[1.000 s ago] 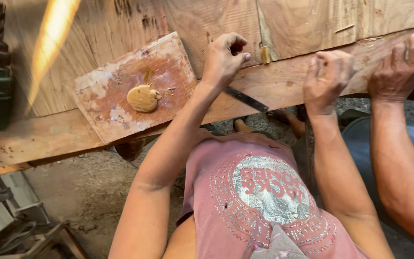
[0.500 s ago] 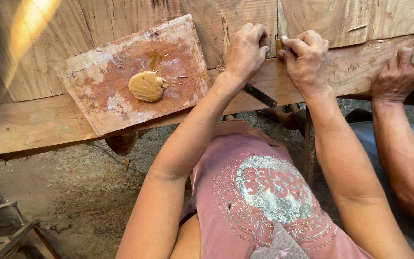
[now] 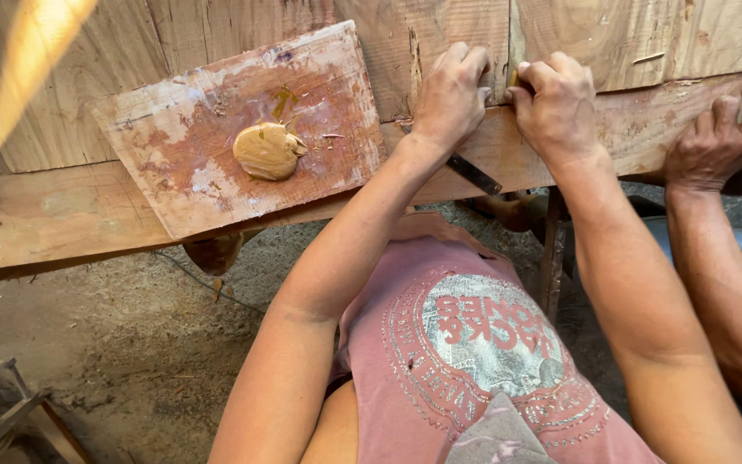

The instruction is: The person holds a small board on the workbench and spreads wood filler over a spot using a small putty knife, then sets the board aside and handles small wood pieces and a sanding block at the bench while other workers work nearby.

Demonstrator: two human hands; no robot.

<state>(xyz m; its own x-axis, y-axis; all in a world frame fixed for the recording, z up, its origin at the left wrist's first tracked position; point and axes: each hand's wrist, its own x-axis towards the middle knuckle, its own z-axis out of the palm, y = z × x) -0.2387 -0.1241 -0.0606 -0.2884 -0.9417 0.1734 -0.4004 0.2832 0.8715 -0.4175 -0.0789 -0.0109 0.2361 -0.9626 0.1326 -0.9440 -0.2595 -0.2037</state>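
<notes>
My left hand (image 3: 453, 94) is closed over a dark flat tool (image 3: 472, 174) whose end sticks out below my wrist. It presses at a vertical seam (image 3: 510, 43) between wooden planks. My right hand (image 3: 560, 107) is curled right beside it, fingertips at the same seam, with a small tan bit showing at them. To the left, a worn reddish board (image 3: 191, 172) lies on the planks with a lump of tan putty (image 3: 268, 150) on it.
Another person's hand (image 3: 719, 137) grips the plank edge (image 3: 637, 129) at the right, forearm running down the right side. Below the planks is dusty ground (image 3: 130, 344), a metal frame (image 3: 2, 412) at the lower left, and a dark post (image 3: 551, 258) under the planks.
My right hand has moved left along the plank edge to sit beside my left hand at the seam. The view has shifted, and the green machine at the left is out of sight.
</notes>
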